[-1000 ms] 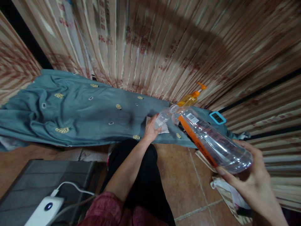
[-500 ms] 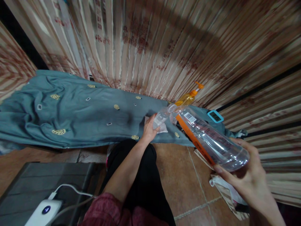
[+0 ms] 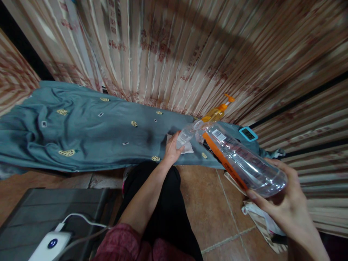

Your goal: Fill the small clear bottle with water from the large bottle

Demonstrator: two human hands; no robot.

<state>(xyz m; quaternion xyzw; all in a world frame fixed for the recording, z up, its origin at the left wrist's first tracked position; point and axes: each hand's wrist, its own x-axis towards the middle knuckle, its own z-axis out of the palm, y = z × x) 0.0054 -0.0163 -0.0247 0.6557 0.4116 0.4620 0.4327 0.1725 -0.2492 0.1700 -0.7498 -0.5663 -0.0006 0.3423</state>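
Observation:
My right hand (image 3: 285, 197) is wrapped round the base of a large clear plastic bottle (image 3: 244, 163) with an orange and black label and a barcode. This bottle is tilted, its neck pointing down and left. Its mouth meets or nearly meets the mouth of a small clear bottle (image 3: 186, 134); whether they touch I cannot tell. My left hand (image 3: 173, 149) grips that small bottle, which leans to the right over a pale cloth or wipe (image 3: 187, 148). Behind the bottles stands a pump bottle (image 3: 216, 114) of yellow liquid with an orange pump.
A teal pineapple-print cloth (image 3: 108, 127) covers the long, narrow surface. A blue-framed digital timer (image 3: 248, 133) lies at its right end. Patterned curtains (image 3: 163, 54) hang behind. A white power bank (image 3: 50, 246) with a cable rests on a grey stool (image 3: 62, 203). A bag (image 3: 263, 221) sits on the tiled floor.
Almost nothing differs. Both hands keep their bottles in the same tilted pose, and the whole view has shifted very slightly.

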